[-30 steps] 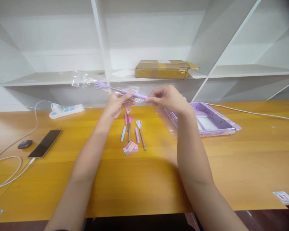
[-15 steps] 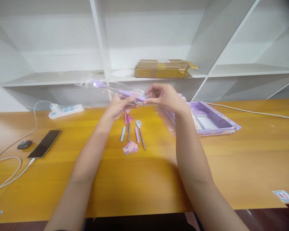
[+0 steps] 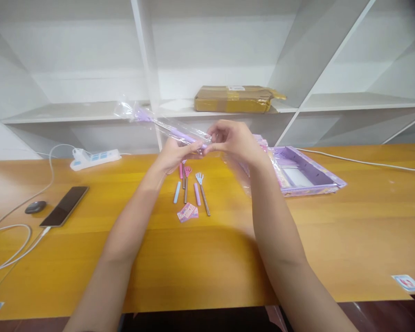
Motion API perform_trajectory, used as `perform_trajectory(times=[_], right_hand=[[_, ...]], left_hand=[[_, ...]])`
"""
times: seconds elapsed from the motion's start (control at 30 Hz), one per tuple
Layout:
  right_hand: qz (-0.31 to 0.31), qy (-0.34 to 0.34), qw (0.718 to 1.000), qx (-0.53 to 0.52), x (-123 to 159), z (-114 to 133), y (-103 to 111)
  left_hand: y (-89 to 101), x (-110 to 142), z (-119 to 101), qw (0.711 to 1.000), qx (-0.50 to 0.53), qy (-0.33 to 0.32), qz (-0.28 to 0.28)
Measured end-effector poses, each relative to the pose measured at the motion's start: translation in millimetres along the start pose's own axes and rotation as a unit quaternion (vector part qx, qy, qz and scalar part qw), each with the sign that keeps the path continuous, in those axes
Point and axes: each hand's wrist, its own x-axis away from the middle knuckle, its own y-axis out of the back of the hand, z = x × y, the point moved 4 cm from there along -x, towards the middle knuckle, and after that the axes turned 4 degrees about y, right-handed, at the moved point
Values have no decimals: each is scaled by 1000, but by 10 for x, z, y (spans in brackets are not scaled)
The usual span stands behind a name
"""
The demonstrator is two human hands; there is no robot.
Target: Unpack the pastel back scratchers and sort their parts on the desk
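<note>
A purple back scratcher (image 3: 181, 134) in a clear plastic sleeve (image 3: 126, 109) is held up above the table, its claw end pointing up and left. My left hand (image 3: 180, 154) is closed around its handle, thumb on top. The fingers of my right hand (image 3: 228, 138) pinch the handle end of the sleeve. Below lie a pink claw scratcher (image 3: 187, 174) and a blue claw scratcher (image 3: 199, 179) with metal rods, and another one partly hidden by my left hand. Beside them are a blue tube (image 3: 177, 192), a purple tube (image 3: 197, 193) and small printed cards (image 3: 187, 212).
A purple tray (image 3: 318, 188) with plastic packaging (image 3: 244, 177) stands behind my right forearm. On the left are a phone (image 3: 65, 206), a black mouse-like object (image 3: 35, 207), a power strip (image 3: 97, 159) and white cables. A taped cardboard box (image 3: 233, 99) sits on the shelf.
The sleeve's claw end has shifted slightly, with the film puffed out more. My left hand has moved a little to the right along the handle, nearer my right fingers.
</note>
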Motion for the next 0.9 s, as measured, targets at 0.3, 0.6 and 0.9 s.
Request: perform_trajectory(times=[0.3,0.6,0.9], right_hand=[[6,-9,1000,-15,134,140,186],[82,88,991,66,199,51,321],[95,187,974,87,137,99,203]], left_hand=[[104,-67,65,999,42,10,1],[231,-90,110,997,65,49,2],[118,-108,259,991,76,97,52]])
